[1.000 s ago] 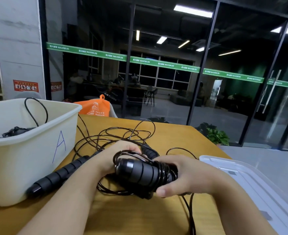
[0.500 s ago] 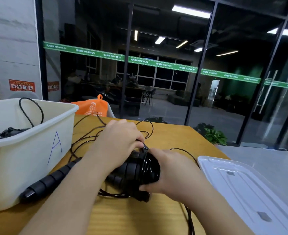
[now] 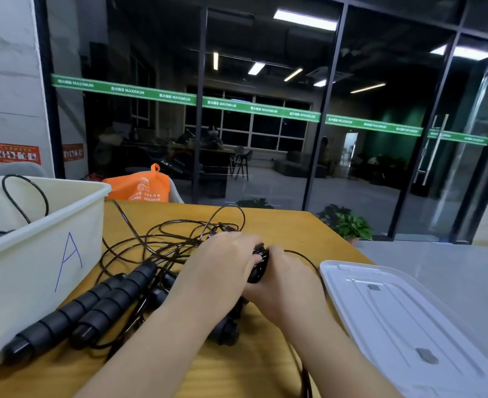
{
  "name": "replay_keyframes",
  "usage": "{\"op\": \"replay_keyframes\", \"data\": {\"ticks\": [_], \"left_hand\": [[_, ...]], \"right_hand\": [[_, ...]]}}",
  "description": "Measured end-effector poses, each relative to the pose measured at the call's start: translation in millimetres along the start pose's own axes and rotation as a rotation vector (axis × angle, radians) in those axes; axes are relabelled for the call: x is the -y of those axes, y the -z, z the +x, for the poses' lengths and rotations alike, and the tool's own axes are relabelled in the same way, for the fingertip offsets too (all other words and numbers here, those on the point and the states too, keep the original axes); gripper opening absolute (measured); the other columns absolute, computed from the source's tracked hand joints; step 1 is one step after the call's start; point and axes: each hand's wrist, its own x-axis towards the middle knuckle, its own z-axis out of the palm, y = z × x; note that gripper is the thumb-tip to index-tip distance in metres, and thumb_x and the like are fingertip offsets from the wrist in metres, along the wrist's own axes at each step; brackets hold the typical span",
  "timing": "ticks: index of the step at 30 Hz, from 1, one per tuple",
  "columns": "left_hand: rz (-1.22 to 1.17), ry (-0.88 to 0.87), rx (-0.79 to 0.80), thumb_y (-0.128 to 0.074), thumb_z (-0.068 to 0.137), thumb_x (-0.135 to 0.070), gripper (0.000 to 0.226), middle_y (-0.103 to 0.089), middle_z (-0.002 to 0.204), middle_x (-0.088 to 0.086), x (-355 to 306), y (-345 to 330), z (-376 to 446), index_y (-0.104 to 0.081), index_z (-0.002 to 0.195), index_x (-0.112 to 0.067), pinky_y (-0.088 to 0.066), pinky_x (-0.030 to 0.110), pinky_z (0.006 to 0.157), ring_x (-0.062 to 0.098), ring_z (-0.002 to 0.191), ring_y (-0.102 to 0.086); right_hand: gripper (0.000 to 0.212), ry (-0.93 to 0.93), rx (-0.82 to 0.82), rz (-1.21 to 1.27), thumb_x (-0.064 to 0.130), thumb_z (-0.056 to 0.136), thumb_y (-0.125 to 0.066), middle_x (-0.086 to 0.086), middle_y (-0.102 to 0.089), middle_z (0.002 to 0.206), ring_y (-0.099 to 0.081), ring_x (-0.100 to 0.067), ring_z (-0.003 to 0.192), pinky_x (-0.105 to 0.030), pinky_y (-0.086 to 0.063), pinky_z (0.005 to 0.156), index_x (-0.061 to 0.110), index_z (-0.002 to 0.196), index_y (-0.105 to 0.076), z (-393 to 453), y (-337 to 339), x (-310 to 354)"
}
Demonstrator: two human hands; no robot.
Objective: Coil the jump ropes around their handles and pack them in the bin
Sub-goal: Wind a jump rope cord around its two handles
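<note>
Nearest: spare handles lying side by side on the table, long axes slanting toward the bin, just beside its wall. Mid-table: left hand curled over the wrapped bundle, right hand gripping it from the opposite side; bundle axis running near-to-far between the palms. Loose cord trailing left and beyond. Farther left: bin marked A, coiled rope already inside. Left hand nearer the bin; likely the carrying hand. Lid lying right.
</note>
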Motion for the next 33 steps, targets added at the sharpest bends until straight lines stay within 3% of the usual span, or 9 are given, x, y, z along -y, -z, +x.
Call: {"op": "replay_keyframes", "data": {"ticks": [3,6,11,14,20,24,28,31,33], "left_hand": [[-0.105,0.124,-0.039,-0.045,0.098,-0.036,0.027,-0.049,0.097,-0.014,-7,-7,-3,-0.045,0.123,-0.027,-0.033,0.014,0.071,0.004,0.090,-0.049],[-0.078,0.216,0.012,-0.041,0.097,-0.044,0.019,-0.052,0.083,-0.012,-9,-10,-4,-0.043,0.100,-0.025,-0.039,0.020,0.060,0.005,0.075,-0.052],[-0.214,0.184,0.223,-0.029,0.098,-0.050,0.048,-0.052,0.065,-0.004,5,-3,-7,-0.051,0.074,-0.015,-0.040,0.031,0.061,0.011,0.062,-0.049],[-0.325,0.182,0.201,-0.030,0.096,-0.051,0.050,-0.047,0.059,-0.006,17,-7,-6,-0.051,0.069,-0.014,-0.039,0.031,0.060,0.009,0.057,-0.045],[-0.524,0.153,0.099,-0.033,0.084,-0.063,0.055,-0.039,0.041,-0.011,31,-8,-11,-0.039,0.052,-0.019,-0.031,0.017,0.050,0.006,0.043,-0.038],[-0.590,0.135,0.020,-0.028,0.072,-0.086,0.064,-0.041,0.044,-0.010,39,-14,-11,-0.042,0.047,-0.029,-0.035,0.015,0.051,0.005,0.044,-0.039],[-0.712,0.136,-0.047,-0.026,0.064,-0.093,0.065,-0.052,0.047,-0.014,41,-13,-9,-0.058,0.052,-0.038,-0.036,0.012,0.050,0.003,0.046,-0.047],[-0.695,0.175,-0.066,-0.031,0.050,-0.101,0.088,-0.066,0.070,0.006,45,-17,-6,-0.065,0.076,-0.024,-0.051,0.043,0.067,0.020,0.067,-0.062],[-0.750,0.184,-0.070,-0.039,0.044,-0.100,0.086,-0.068,0.080,0.008,47,-17,-7,-0.064,0.086,-0.029,-0.050,0.051,0.073,0.026,0.074,-0.064]], "right_hand": [[0.038,-0.024,-0.047,0.014,0.053,0.081,-0.055,0.006,-0.060,0.085,-0.058,-0.018,0.077,-0.029,-0.044,0.059,0.020,0.096,-0.046,4,1,-6],[0.038,-0.054,-0.049,0.041,0.055,0.083,-0.054,0.007,-0.056,0.080,-0.052,-0.015,0.069,-0.026,-0.037,0.051,0.021,0.097,-0.046,7,2,-9],[0.048,-0.277,-0.055,0.382,0.062,0.070,-0.070,0.006,-0.064,0.079,-0.061,-0.017,0.072,-0.030,-0.046,0.058,0.023,0.094,-0.057,19,16,-36],[0.032,-0.259,0.118,0.768,0.045,0.074,-0.074,0.005,-0.059,0.061,-0.052,-0.015,0.056,-0.026,-0.038,0.049,0.018,0.086,-0.065,20,18,-34],[0.041,-0.213,0.368,0.952,0.043,0.072,-0.078,0.004,-0.066,0.073,-0.056,-0.010,0.060,-0.023,-0.040,0.053,0.017,0.101,-0.065,16,19,-28],[0.072,-0.185,0.492,1.128,0.046,0.053,-0.078,-0.001,-0.067,0.080,-0.056,-0.012,0.061,-0.022,-0.039,0.047,0.009,0.111,-0.060,15,15,-25],[0.068,-0.102,0.651,1.391,0.051,0.061,-0.077,-0.004,-0.063,0.079,-0.052,-0.012,0.056,-0.019,-0.038,0.043,0.012,0.114,-0.060,10,14,-19],[0.060,-0.091,0.767,1.595,0.059,0.071,-0.064,-0.006,-0.060,0.076,-0.049,-0.012,0.052,-0.018,-0.036,0.041,0.018,0.115,-0.064,4,13,-14],[0.058,-0.098,0.830,1.657,0.062,0.070,-0.062,-0.008,-0.058,0.075,-0.048,-0.013,0.050,-0.018,-0.035,0.039,0.019,0.108,-0.070,4,12,-13]]}}
